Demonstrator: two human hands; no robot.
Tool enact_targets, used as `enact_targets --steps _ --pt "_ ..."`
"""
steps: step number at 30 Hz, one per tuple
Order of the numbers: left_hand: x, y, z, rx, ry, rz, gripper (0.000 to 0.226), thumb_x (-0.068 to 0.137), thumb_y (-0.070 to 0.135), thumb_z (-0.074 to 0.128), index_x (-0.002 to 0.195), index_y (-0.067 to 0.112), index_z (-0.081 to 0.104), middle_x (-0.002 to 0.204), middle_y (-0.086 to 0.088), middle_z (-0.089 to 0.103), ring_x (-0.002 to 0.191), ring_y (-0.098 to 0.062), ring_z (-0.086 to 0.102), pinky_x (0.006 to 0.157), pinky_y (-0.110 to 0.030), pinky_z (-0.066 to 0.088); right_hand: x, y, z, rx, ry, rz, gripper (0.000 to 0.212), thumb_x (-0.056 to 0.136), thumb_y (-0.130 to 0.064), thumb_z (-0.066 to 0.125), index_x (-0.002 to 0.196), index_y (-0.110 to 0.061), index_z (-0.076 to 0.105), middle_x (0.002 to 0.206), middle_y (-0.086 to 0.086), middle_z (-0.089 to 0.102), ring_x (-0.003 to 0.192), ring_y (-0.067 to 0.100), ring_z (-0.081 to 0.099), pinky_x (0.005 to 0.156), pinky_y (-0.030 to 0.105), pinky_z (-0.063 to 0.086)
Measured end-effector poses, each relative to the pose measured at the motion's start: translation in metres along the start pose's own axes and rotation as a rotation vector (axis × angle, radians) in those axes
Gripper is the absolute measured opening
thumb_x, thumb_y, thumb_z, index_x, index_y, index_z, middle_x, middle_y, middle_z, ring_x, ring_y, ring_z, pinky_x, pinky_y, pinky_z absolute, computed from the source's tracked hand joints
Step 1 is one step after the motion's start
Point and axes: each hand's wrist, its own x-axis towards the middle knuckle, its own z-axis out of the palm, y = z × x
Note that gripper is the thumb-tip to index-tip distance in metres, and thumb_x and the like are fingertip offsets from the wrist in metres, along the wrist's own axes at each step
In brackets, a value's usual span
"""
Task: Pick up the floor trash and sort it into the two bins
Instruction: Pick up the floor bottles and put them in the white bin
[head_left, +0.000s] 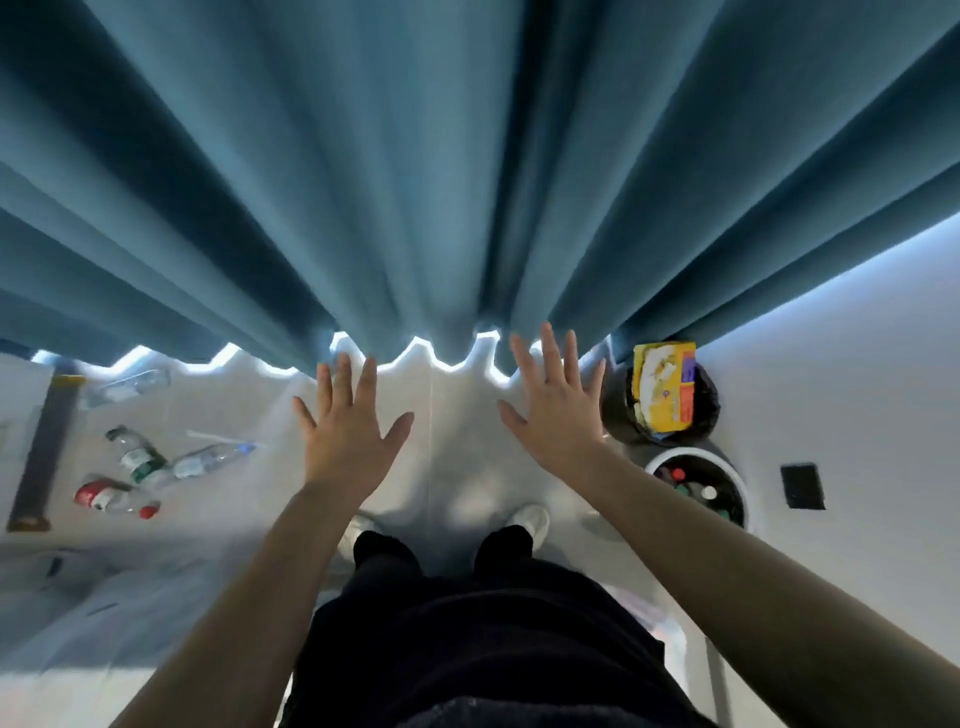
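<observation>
My left hand (349, 422) and my right hand (557, 399) are stretched out in front of me, palms down, fingers spread, holding nothing. Several plastic bottles lie on the pale floor to the left: a green-labelled one (136, 457), a blue-capped one (210, 459), a red-labelled one (111, 498) and a clear one (127, 385) near the curtain. To the right stand two bins. The black-lined bin (707, 400) holds a yellow carton (666, 385). The white-rimmed bin (737, 478) holds bottles whose caps show.
A teal curtain (415, 182) hangs right ahead, its hem just past my fingertips. A dark strip with yellow ends (44, 447) lies on the floor far left. A black square (802, 486) sits right of the bins. My white shoes (530, 522) are below.
</observation>
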Motion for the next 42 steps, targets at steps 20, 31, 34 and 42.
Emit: enact_targets --steps 20,31,34,42 --pt "-0.056 -0.343 -0.054 -0.099 -0.009 -0.547 0.078 0.091 0.066 0.029 0.154 0.027 0.002 0.161 -0.007 -0.01 0.147 -0.029 -0.014 0.115 -0.06 -0.001 0.081 -0.373 0.032 -0.11 -0.183 -0.558 0.081 0.092 -0.056 0.042 0.153 -0.033 -0.006 0.162 0.003 -0.014 0.148 0.031 -0.014 0.114 0.062 0.0" --pt "-0.009 -0.425 -0.07 -0.222 0.023 -0.798 0.08 0.091 0.064 0.035 0.154 0.027 0.001 0.161 -0.007 -0.008 0.147 -0.029 -0.012 0.115 -0.06 -0.003 0.173 -0.494 0.042 -0.191 -0.259 -0.772 0.081 0.092 -0.056 0.044 0.154 -0.034 -0.003 0.162 0.002 -0.012 0.148 0.032 -0.013 0.115 0.063 0.001" --pt "0.012 -0.452 -0.085 -0.244 0.043 -0.847 0.079 0.091 0.063 0.036 0.154 0.027 0.003 0.161 -0.006 -0.006 0.148 -0.028 -0.01 0.115 -0.06 -0.003 0.207 -0.538 0.033 -0.247 -0.259 -0.841 0.08 0.093 -0.056 0.042 0.154 -0.032 -0.003 0.162 0.003 -0.012 0.148 0.031 -0.013 0.114 0.063 0.001" --pt "0.032 -0.504 -0.106 -0.276 0.081 -1.011 0.081 0.091 0.067 0.031 0.154 0.026 0.002 0.162 -0.005 -0.001 0.148 -0.028 -0.007 0.114 -0.061 0.002 0.248 -0.625 0.018 -0.384 -0.258 -1.024 0.079 0.095 -0.054 0.042 0.154 -0.031 -0.006 0.162 0.004 -0.014 0.148 0.031 -0.013 0.115 0.063 0.0"
